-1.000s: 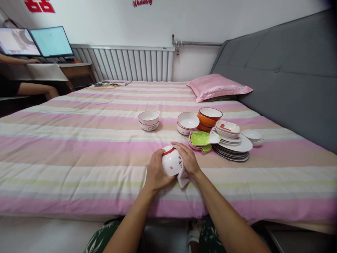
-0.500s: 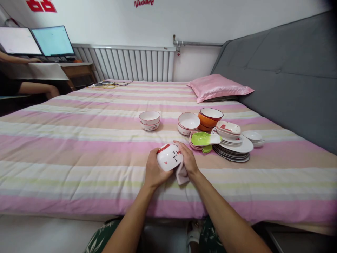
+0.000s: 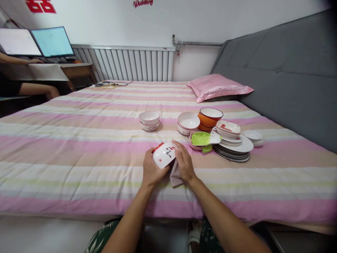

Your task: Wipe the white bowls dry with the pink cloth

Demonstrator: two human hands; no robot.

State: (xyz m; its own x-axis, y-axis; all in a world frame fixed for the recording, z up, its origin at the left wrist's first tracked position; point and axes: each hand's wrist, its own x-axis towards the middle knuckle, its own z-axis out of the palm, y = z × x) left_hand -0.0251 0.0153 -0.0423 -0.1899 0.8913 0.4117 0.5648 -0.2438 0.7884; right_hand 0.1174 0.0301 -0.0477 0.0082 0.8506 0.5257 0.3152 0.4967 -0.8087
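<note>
A white bowl (image 3: 163, 155) with a red band and dark lettering is tilted on its side above the near part of the bed. My left hand (image 3: 153, 171) grips its left and lower side. On the bowl's right, my right hand (image 3: 184, 162) is closed round a greyish-pink cloth (image 3: 176, 174), which hangs below the palm; the fingertips lie along the bowl's base. The bowl's inside faces away and is hidden. Beyond my hands stand two stacks of white bowls with red rims, the left stack (image 3: 149, 120) and the right stack (image 3: 189, 123).
Orange bowls (image 3: 207, 119) stand behind green leaf-shaped dishes (image 3: 204, 138). To their right is a pile of plates (image 3: 243, 144) topped by rectangular dishes (image 3: 228, 128), with small white dishes (image 3: 252, 136) beside it. A pink pillow (image 3: 219, 87) lies farther back. A person (image 3: 34, 88) sits at a desk on the left.
The bowl has shifted slightly left and turned a little in my hands. My right hand has moved left with it, and the cloth hangs lower and wider. The other dishes have stayed put.
</note>
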